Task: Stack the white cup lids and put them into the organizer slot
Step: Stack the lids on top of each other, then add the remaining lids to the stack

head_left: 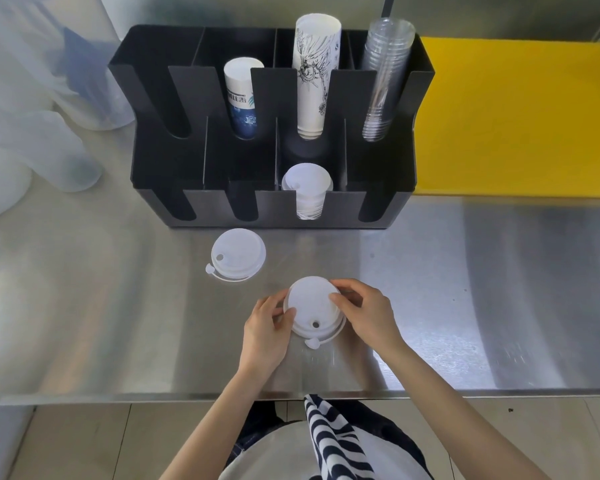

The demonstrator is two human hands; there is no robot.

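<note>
Item: lids in hand [313, 308], on the steel surface [465, 289] near the organizer's [274, 202] front. Left hand [265, 327] and right hand [368, 313] each pinch an edge, grip narrow. Loose lid [238, 254] lies just before the organizer. Step: stacking. Next, likely: add that lid, then load the slot holding lids [307, 188].

A steel surface [465, 289] fills most of the view, brushed and shiny. At its far right lies a yellow board [520, 116]. On the far left stand cloudy plastic tubs [39, 147], one leaning against another. Three stacks of cups stand tilted in a row: a short paper stack with blue print [241, 98], a taller white stack with a line drawing [314, 77], and a clear plastic stack [385, 81]. Below the near edge is a tiled floor [84, 441].
</note>
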